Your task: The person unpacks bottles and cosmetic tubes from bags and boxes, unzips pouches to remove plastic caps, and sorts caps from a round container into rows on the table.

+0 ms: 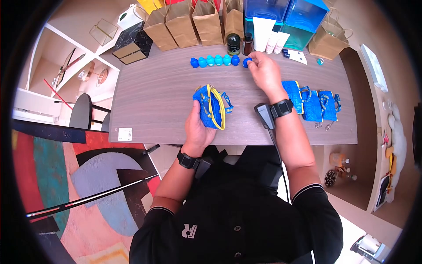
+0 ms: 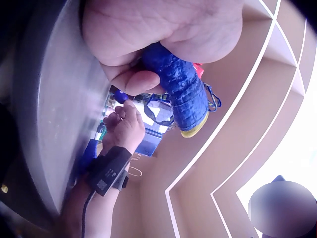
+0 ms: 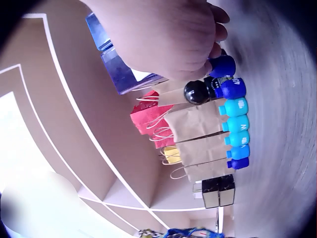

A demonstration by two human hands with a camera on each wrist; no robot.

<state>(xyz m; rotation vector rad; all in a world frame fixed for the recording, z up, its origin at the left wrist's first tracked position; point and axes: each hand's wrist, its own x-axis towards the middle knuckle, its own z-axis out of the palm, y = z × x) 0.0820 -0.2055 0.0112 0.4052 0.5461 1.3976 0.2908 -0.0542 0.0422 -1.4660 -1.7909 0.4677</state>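
Observation:
My left hand [image 1: 198, 127] holds a blue pouch [image 1: 205, 108] with a yellow zip edge, its mouth parted, above the front of the table. The left wrist view shows the pouch [image 2: 181, 89] gripped between fingers and palm. At the right end of a row of small blue and turquoise bottles [image 1: 210, 60], my right hand [image 1: 266, 72] pinches a dark blue bottle [image 1: 246, 62]. In the right wrist view that bottle [image 3: 222, 66] shows at the fingertips, beside the row [image 3: 237, 125].
Several blue pouches [image 1: 313, 105] lie on the table's right side. Along the back stand paper bags [image 1: 206, 24], a black jar [image 1: 233, 44], a brown bottle [image 1: 247, 44], white tubes [image 1: 262, 34] and blue drawers [image 1: 303, 17]. A marbled box [image 1: 132, 43] stands back left.

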